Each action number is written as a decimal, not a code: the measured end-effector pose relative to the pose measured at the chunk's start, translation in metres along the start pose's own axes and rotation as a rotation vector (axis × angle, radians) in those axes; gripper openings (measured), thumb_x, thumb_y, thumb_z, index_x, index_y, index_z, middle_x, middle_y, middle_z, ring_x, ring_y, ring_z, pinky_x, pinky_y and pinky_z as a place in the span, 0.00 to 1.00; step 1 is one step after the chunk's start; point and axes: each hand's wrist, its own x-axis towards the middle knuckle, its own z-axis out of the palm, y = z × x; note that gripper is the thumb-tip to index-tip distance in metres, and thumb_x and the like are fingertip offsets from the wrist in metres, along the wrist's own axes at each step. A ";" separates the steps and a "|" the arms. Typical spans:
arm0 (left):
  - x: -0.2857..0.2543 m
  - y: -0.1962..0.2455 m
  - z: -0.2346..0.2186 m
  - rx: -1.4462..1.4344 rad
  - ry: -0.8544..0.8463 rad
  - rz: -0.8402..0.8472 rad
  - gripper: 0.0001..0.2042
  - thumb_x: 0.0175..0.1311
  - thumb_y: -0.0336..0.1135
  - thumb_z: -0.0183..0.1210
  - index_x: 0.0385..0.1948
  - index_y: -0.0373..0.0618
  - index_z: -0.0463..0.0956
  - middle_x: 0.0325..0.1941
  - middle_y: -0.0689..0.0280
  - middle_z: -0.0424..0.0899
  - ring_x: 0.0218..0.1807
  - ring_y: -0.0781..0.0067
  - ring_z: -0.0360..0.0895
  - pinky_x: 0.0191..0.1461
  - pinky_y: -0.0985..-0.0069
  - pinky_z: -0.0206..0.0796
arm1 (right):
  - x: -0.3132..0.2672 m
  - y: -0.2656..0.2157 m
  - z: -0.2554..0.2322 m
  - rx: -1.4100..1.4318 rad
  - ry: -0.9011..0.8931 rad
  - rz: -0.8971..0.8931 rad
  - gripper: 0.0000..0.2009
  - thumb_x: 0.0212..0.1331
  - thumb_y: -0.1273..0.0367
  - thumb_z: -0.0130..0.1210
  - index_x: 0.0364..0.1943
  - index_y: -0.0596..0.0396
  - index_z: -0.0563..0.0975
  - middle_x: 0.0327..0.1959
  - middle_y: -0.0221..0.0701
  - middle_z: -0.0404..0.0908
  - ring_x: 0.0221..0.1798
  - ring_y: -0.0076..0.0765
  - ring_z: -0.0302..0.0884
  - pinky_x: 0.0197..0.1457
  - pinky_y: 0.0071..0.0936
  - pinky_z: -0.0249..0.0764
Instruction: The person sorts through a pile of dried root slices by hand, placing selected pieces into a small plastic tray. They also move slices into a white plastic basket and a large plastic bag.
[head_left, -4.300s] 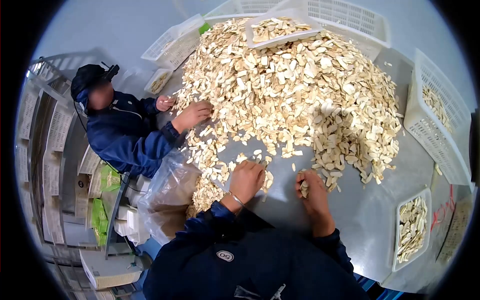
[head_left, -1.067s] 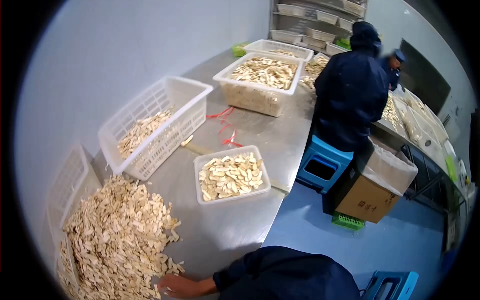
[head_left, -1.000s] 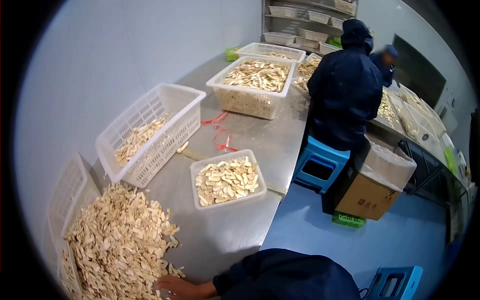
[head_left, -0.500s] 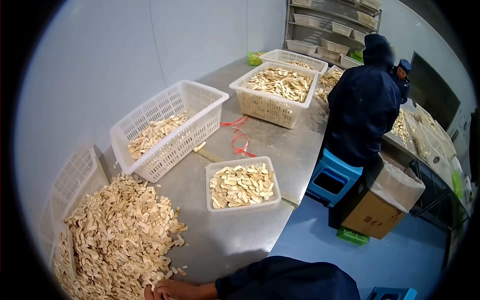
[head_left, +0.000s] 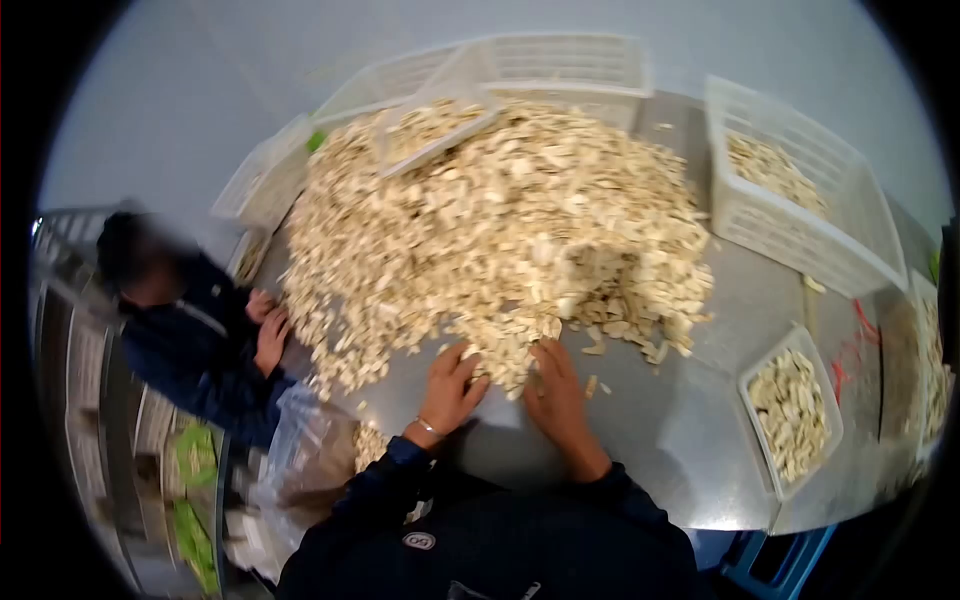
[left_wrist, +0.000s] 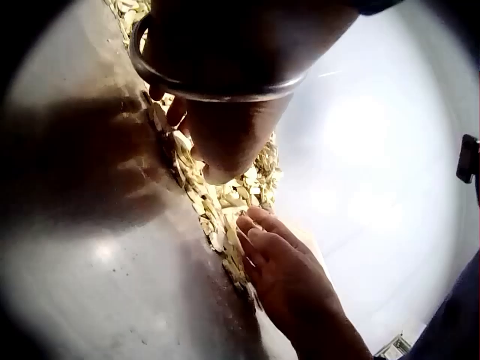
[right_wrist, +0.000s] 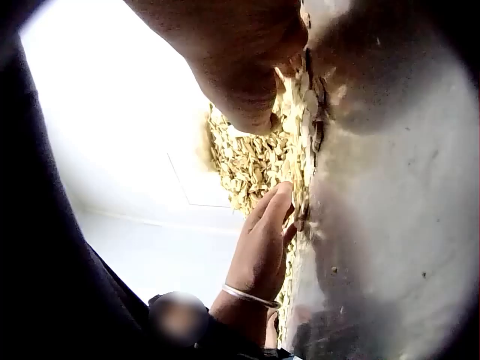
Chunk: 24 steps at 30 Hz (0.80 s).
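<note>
A large heap of pale, dried-looking slices (head_left: 480, 220) covers the far part of the steel table (head_left: 690, 430). My left hand (head_left: 452, 385), with a metal bangle at the wrist, touches slices at the heap's near edge. Just to its right, my right hand (head_left: 557, 395) lies against the same edge, its fingers extended toward the slices. A small patch of slices (head_left: 512, 360) lies between the two hands. In the left wrist view the right hand (left_wrist: 289, 274) has nearly straight fingers. The left hand (right_wrist: 262, 247) shows similarly straight fingers in the right wrist view.
A small white tray of slices (head_left: 790, 410) stands at the right, below a large perforated basket (head_left: 800, 225). Another tray (head_left: 440, 140) rests on the heap's top. At the left, another person (head_left: 190, 330) sits with hands by the heap, near a plastic-lined bag (head_left: 305, 435).
The head view has swung from the table's right side back to the heap. Both hands are in sight again, and the right hand is closer to the left than 4.3 seconds ago.
</note>
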 end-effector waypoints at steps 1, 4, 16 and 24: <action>-0.004 0.002 -0.003 -0.018 0.036 -0.028 0.18 0.61 0.38 0.65 0.52 0.43 0.79 0.62 0.50 0.76 0.62 0.44 0.73 0.66 0.55 0.63 | -0.002 -0.001 0.006 0.113 -0.023 0.052 0.23 0.57 0.76 0.59 0.59 0.58 0.74 0.62 0.51 0.74 0.63 0.62 0.73 0.64 0.48 0.72; -0.002 0.006 -0.014 -0.046 0.133 -0.107 0.14 0.61 0.35 0.64 0.48 0.44 0.81 0.56 0.54 0.79 0.58 0.47 0.75 0.62 0.59 0.67 | -0.005 0.000 0.008 0.155 0.004 0.099 0.17 0.64 0.76 0.54 0.58 0.59 0.74 0.52 0.44 0.81 0.49 0.46 0.83 0.51 0.34 0.78; 0.051 0.013 0.020 -0.219 0.107 -0.222 0.04 0.61 0.30 0.60 0.35 0.44 0.78 0.36 0.58 0.81 0.36 0.52 0.78 0.37 0.64 0.71 | 0.001 0.005 0.007 0.639 -0.008 0.530 0.08 0.70 0.75 0.50 0.49 0.60 0.77 0.38 0.25 0.79 0.35 0.15 0.72 0.38 0.16 0.69; 0.045 0.013 0.013 -0.243 0.157 -0.189 0.05 0.60 0.30 0.63 0.34 0.43 0.78 0.32 0.60 0.79 0.32 0.61 0.77 0.35 0.69 0.70 | 0.001 0.003 0.010 0.855 -0.025 0.700 0.07 0.72 0.72 0.51 0.47 0.58 0.78 0.37 0.24 0.79 0.28 0.16 0.72 0.31 0.17 0.69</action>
